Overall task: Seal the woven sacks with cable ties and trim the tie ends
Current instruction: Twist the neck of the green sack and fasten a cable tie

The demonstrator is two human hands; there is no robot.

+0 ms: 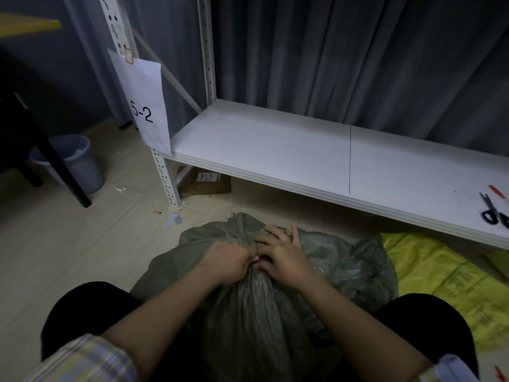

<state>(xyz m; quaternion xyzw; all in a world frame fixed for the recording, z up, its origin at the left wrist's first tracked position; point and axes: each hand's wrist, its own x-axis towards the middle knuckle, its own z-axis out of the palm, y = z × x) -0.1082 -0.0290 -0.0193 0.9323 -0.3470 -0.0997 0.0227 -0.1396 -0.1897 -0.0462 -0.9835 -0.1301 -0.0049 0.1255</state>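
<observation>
We are at the sealing step on the grey-green woven sack (248,312), which stands between our knees. The left hand (230,261) is clenched on the gathered neck of the sack; the right hand (283,257) grasps the bunched mouth just beside it, fingers curled over the top. A small red piece shows between the 2 hands, perhaps the cable tie; we cannot confirm this, nor whether it is threaded. Next we judge the tie needs cinching, then trimming. The scissors (493,212) lie well apart, up and right of the grip, on the white shelf (275,150), partly cut off.

Head view, angled down, close over hands (256,260)
</observation>
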